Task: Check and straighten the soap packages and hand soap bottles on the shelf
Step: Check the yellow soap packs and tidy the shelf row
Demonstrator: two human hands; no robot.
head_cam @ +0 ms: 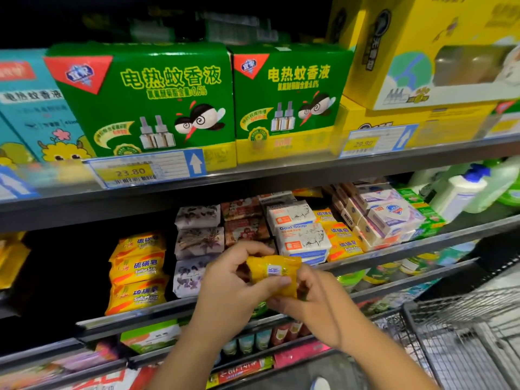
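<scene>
Head view, shelf stock at hand level.

- Yellow soap pack: held in front of the soap shelf, lower centre of the frame, barcode label facing the camera.
- Left hand: grip clamped on the pack's left end, thumb across its lower edge.
- Right hand: grip clamped on the pack's lower right corner, fingers curled beneath it.
- Sulfur soap stack: three yellow packs piled at centre left of the shelf, slightly tilted.
- Floral-wrapped soaps: stacked just right of that pile, behind the left hand.
- Goat soap boxes: white, stacked above the held pack in the frame.
- White and purple soap boxes: leaning rows, right of centre.
- Hand soap bottles: white with blue tops, far right of the shelf.
- Green boxes: two, on the shelf above, upper centre.
- Price tag: reads 23.80, under the left green box.
- Wire cart: lower right corner.
</scene>
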